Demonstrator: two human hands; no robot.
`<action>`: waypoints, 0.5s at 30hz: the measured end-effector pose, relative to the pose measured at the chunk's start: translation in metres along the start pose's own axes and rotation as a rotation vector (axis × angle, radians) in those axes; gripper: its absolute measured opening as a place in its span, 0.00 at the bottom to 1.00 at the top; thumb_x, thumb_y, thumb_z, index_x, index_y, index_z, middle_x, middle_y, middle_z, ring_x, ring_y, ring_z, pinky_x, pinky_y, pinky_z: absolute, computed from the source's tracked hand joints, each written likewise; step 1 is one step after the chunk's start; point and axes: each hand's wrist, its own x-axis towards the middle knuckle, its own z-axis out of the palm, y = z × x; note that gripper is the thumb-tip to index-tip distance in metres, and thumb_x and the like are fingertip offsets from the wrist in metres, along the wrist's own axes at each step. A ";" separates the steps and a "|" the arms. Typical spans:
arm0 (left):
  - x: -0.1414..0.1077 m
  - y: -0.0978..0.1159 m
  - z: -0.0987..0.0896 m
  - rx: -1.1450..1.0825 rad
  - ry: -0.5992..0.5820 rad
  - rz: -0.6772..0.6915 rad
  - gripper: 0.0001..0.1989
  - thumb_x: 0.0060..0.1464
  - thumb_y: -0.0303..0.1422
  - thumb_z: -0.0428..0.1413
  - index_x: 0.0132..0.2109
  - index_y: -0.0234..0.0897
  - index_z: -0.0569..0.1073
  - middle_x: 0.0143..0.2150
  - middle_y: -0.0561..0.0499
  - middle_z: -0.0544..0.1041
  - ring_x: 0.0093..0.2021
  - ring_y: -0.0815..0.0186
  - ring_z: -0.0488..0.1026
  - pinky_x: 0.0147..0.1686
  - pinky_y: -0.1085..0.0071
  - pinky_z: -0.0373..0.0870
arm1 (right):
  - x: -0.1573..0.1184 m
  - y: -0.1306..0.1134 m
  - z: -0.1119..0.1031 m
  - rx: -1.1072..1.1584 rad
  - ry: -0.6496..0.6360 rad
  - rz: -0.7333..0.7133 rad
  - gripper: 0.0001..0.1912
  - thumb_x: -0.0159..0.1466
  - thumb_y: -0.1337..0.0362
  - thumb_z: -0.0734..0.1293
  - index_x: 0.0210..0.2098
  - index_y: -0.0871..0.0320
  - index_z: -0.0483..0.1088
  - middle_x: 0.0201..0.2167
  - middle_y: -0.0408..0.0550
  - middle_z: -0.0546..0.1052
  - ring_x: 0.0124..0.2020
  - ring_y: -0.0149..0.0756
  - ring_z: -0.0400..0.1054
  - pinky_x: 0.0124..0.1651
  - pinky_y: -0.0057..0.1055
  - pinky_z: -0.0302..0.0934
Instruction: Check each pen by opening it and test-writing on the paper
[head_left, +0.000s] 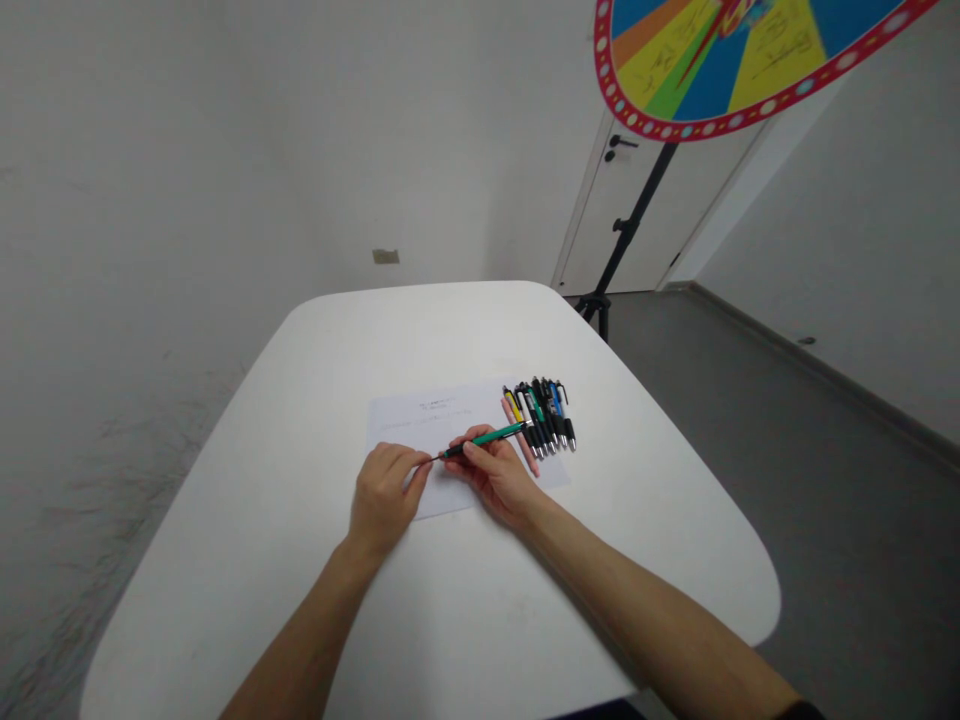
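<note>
A green pen (496, 435) with a dark grip lies across the fingers of my right hand (499, 478), which is closed around it. From the pen's left end a thin dark rod sticks out, and the fingertips of my left hand (386, 495) pinch that rod. Both hands are over a sheet of white paper (397, 420) with faint handwriting near its top. Just beyond my right hand, several pens (546, 415) in yellow, white, green, black and blue lie side by side. A pink pen (530, 455) rests at their left edge.
The white table (420, 330) has rounded corners. Past its far right corner, a black tripod stand (637, 215) holds a colourful wheel (697, 70) in front of a white door (637, 180). Walls stand behind and at both sides.
</note>
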 end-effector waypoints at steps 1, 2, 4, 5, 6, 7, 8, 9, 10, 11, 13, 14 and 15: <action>0.000 0.000 0.000 0.006 0.004 0.002 0.07 0.62 0.31 0.54 0.36 0.38 0.75 0.32 0.49 0.78 0.36 0.62 0.72 0.38 0.65 0.69 | 0.000 -0.001 -0.001 0.012 0.009 -0.006 0.17 0.50 0.63 0.80 0.32 0.56 0.69 0.32 0.41 0.79 0.36 0.30 0.75 0.41 0.27 0.72; 0.000 0.001 -0.001 0.010 0.007 0.005 0.06 0.62 0.31 0.54 0.36 0.38 0.74 0.32 0.49 0.78 0.36 0.62 0.72 0.38 0.65 0.69 | 0.001 -0.003 -0.001 0.022 0.013 -0.006 0.17 0.50 0.64 0.80 0.32 0.56 0.69 0.32 0.41 0.79 0.36 0.30 0.75 0.41 0.27 0.72; 0.000 0.001 -0.002 0.015 0.007 0.012 0.06 0.62 0.30 0.54 0.36 0.38 0.74 0.32 0.49 0.78 0.36 0.62 0.71 0.38 0.66 0.68 | 0.000 -0.006 -0.001 0.036 0.015 -0.002 0.17 0.50 0.64 0.79 0.32 0.55 0.69 0.32 0.40 0.79 0.36 0.30 0.75 0.39 0.26 0.71; 0.001 0.002 -0.002 0.018 0.007 0.015 0.06 0.62 0.30 0.54 0.36 0.38 0.73 0.32 0.49 0.77 0.36 0.62 0.71 0.38 0.66 0.68 | 0.000 -0.008 -0.001 0.038 0.018 -0.003 0.17 0.50 0.64 0.79 0.32 0.54 0.68 0.32 0.39 0.79 0.36 0.30 0.75 0.38 0.26 0.71; 0.001 0.002 -0.002 0.021 0.007 0.017 0.06 0.62 0.30 0.53 0.36 0.37 0.73 0.32 0.49 0.77 0.36 0.63 0.71 0.38 0.66 0.68 | 0.000 -0.009 -0.001 0.037 0.022 -0.008 0.17 0.51 0.64 0.79 0.32 0.54 0.68 0.32 0.39 0.79 0.36 0.30 0.75 0.37 0.25 0.71; 0.001 0.001 -0.003 0.028 0.009 0.017 0.06 0.62 0.29 0.53 0.36 0.37 0.73 0.32 0.49 0.77 0.36 0.63 0.71 0.38 0.66 0.68 | 0.001 -0.011 -0.002 0.035 0.028 -0.014 0.17 0.50 0.64 0.79 0.32 0.54 0.68 0.32 0.39 0.79 0.35 0.30 0.75 0.35 0.25 0.70; 0.001 0.001 -0.003 0.037 0.013 0.014 0.06 0.62 0.29 0.53 0.36 0.37 0.72 0.32 0.50 0.77 0.36 0.63 0.70 0.37 0.67 0.68 | 0.001 -0.013 -0.003 0.033 0.038 -0.023 0.17 0.50 0.64 0.79 0.32 0.54 0.68 0.32 0.39 0.79 0.35 0.31 0.75 0.35 0.25 0.70; 0.002 0.000 -0.004 0.049 0.022 0.010 0.06 0.62 0.29 0.53 0.36 0.37 0.72 0.32 0.50 0.77 0.35 0.63 0.70 0.37 0.67 0.67 | 0.002 -0.015 -0.005 0.033 0.050 -0.033 0.17 0.50 0.64 0.79 0.32 0.53 0.68 0.32 0.39 0.79 0.35 0.31 0.75 0.34 0.25 0.70; 0.002 0.000 -0.005 0.066 0.035 0.007 0.05 0.62 0.29 0.53 0.36 0.37 0.72 0.32 0.50 0.76 0.35 0.63 0.70 0.37 0.67 0.67 | 0.003 -0.017 -0.006 0.034 0.065 -0.045 0.18 0.50 0.64 0.80 0.32 0.53 0.68 0.32 0.39 0.79 0.35 0.32 0.76 0.34 0.25 0.70; 0.002 -0.001 -0.005 0.089 0.049 0.005 0.05 0.62 0.28 0.54 0.36 0.37 0.72 0.32 0.50 0.76 0.35 0.63 0.70 0.37 0.66 0.67 | 0.005 -0.018 -0.008 0.037 0.083 -0.059 0.18 0.49 0.63 0.80 0.32 0.53 0.68 0.32 0.38 0.79 0.35 0.32 0.76 0.33 0.24 0.69; 0.002 -0.002 -0.006 0.161 0.065 0.013 0.05 0.61 0.28 0.54 0.35 0.36 0.72 0.31 0.49 0.76 0.34 0.62 0.69 0.37 0.66 0.65 | 0.007 -0.021 -0.012 0.047 0.123 -0.087 0.19 0.49 0.63 0.80 0.32 0.53 0.67 0.32 0.38 0.78 0.35 0.32 0.76 0.33 0.24 0.69; 0.001 -0.001 -0.006 0.211 0.061 0.021 0.05 0.60 0.28 0.55 0.35 0.36 0.73 0.31 0.49 0.76 0.34 0.62 0.69 0.36 0.66 0.65 | 0.008 -0.021 -0.013 0.051 0.138 -0.096 0.20 0.48 0.63 0.80 0.32 0.53 0.67 0.32 0.38 0.78 0.35 0.31 0.76 0.32 0.23 0.69; 0.001 0.000 -0.006 0.269 0.045 0.030 0.05 0.60 0.27 0.55 0.34 0.36 0.73 0.30 0.49 0.76 0.33 0.61 0.69 0.36 0.65 0.64 | 0.009 -0.022 -0.014 0.054 0.146 -0.102 0.20 0.48 0.63 0.80 0.32 0.53 0.67 0.32 0.39 0.78 0.34 0.31 0.76 0.33 0.23 0.68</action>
